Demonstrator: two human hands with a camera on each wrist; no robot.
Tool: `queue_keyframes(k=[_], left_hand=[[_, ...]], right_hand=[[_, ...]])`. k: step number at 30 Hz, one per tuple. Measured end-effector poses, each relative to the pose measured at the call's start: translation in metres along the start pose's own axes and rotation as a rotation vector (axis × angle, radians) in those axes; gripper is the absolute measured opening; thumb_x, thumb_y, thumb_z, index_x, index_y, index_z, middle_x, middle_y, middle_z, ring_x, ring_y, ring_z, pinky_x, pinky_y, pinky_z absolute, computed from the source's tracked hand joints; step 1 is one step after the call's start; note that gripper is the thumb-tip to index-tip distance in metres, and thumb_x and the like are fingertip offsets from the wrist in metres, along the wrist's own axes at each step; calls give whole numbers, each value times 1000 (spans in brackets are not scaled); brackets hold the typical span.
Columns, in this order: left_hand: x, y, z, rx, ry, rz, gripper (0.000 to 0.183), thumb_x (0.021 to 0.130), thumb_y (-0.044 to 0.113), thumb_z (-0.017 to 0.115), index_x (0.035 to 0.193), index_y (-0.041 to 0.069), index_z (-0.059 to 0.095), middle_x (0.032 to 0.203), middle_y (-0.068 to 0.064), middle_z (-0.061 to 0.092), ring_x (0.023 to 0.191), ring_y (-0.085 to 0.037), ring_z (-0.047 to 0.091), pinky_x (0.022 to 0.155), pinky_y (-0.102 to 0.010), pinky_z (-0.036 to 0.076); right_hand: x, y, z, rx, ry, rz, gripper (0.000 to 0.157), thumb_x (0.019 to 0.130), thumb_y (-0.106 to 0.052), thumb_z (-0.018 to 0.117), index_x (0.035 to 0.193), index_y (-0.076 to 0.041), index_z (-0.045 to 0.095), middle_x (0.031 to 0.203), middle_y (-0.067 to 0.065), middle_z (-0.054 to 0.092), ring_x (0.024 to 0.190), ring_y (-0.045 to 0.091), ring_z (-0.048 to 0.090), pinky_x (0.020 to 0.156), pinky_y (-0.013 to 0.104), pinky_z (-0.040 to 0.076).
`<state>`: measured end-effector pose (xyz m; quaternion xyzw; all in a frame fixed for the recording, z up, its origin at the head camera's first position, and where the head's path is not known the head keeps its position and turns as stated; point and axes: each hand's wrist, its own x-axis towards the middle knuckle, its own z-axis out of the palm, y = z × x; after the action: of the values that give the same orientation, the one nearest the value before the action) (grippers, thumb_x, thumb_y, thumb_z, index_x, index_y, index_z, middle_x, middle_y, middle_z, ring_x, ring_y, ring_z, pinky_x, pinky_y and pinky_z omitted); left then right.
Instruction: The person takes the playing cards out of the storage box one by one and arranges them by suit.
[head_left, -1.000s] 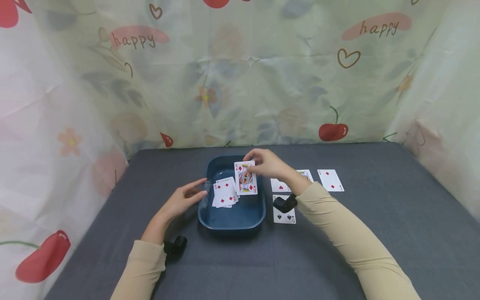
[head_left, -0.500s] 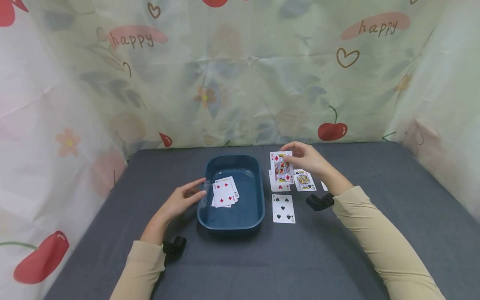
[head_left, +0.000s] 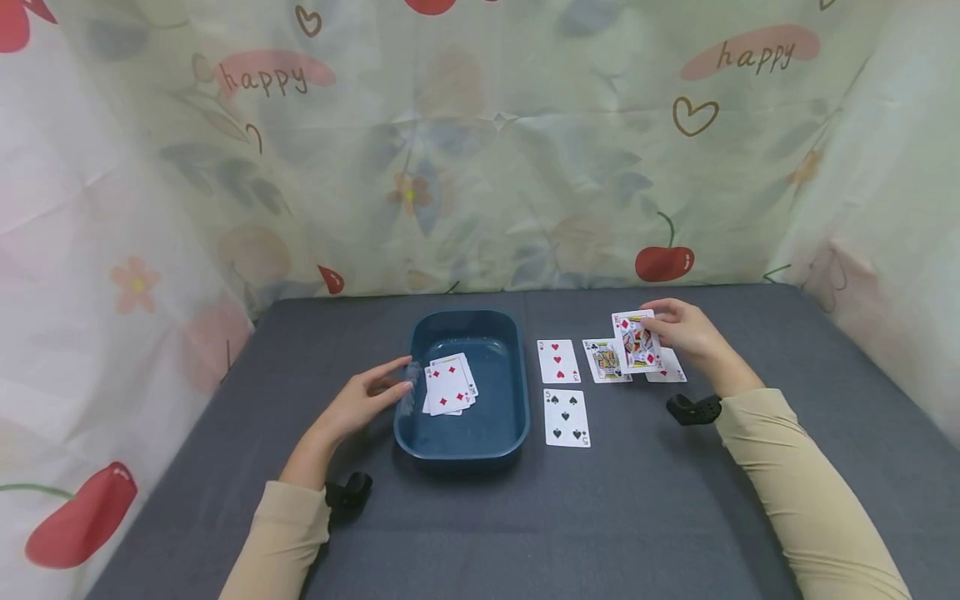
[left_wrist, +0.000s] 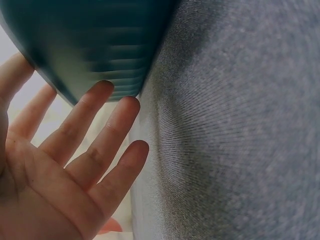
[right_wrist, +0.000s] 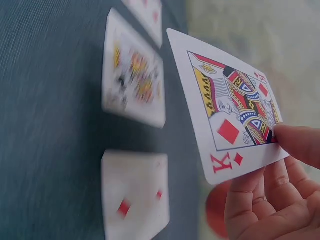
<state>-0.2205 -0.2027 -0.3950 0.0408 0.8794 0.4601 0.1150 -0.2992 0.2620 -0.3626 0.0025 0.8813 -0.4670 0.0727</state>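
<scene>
My right hand [head_left: 686, 333] pinches a king of diamonds [head_left: 636, 342] between thumb and fingers, raised above the row of cards. In the right wrist view the king [right_wrist: 235, 107] is tilted, the thumb on its face and the fingers behind. Below it lie a black-suit face card [head_left: 603, 361] and a two of diamonds [head_left: 670, 368], both partly covered in the head view. My left hand [head_left: 360, 408] has its fingers spread at the left side of a blue plastic bin [head_left: 517, 417]. Inside the bin lies a loose pile of cards [head_left: 450, 385], a four of diamonds on top.
A hearts card [head_left: 558, 361] lies face up right of the bin, with a five of spades [head_left: 567, 418] in front of it. Dark grey cloth [head_left: 480, 533] covers the table. A printed curtain [head_left: 495, 208] hangs along the back and both sides.
My right hand has lifted the king of diamonds out of the bin and carried it right, past the hearts card, to above the gap beside the two of diamonds. My left hand stays put.
</scene>
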Motion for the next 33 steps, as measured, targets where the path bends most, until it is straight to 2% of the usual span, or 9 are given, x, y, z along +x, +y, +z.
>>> queue_keyframes(k=[4,9,13,16,22,29,33], left_hand=[[0,1,0,2,2,-1,55,92,39,57,143,29,37,141,-15,46,131,-35,43,104,-57,35],[0,1,0,3,3,-6,56,91,39,57,143,30,37,141,-15,46,131,-35,43,104,-57,35],[0,1,0,3,2,-9,55,92,39,57,143,30,37,141,-15,47,131,-35,43,104,-57,35],[0,1,0,3,0,-12,55,92,39,57,143,30,37,141,-15,46,131,-35,42,105,-57,35],[1,0,1,2,6,-13,56,91,39,57,143,30,37,142,-15,46,131,-36,42,104,-58,35],[0,0,1,-1,7,-16,56,92,39,56,143,30,36,143,-15,45,132,-36,42,104,-58,35],[0,0,0,-5,7,-18,56,92,39,56,143,30,37,142,-15,45,131,-36,42,104,-58,35]], right_hand=[[4,16,-8,-27,39,47,52,96,-29,49,137,1,37,130,27,50,83,2,54,77,23,47],[12,37,-16,-20,70,106,58,94,-32,53,137,3,36,130,28,48,93,15,54,74,25,46],[17,52,-21,-8,80,127,61,91,-35,57,134,4,38,124,28,51,87,16,55,68,26,45],[18,54,-22,-29,78,151,58,92,-32,55,135,4,38,120,25,53,82,12,54,66,25,46],[21,54,-21,-75,41,161,54,94,-26,50,136,5,37,122,24,51,84,11,52,67,20,44],[24,52,-15,-142,92,98,46,91,-18,55,126,11,47,111,28,57,74,7,52,62,19,44],[25,52,-12,-183,109,96,43,90,-17,56,121,12,50,103,25,57,74,12,52,60,21,42]])
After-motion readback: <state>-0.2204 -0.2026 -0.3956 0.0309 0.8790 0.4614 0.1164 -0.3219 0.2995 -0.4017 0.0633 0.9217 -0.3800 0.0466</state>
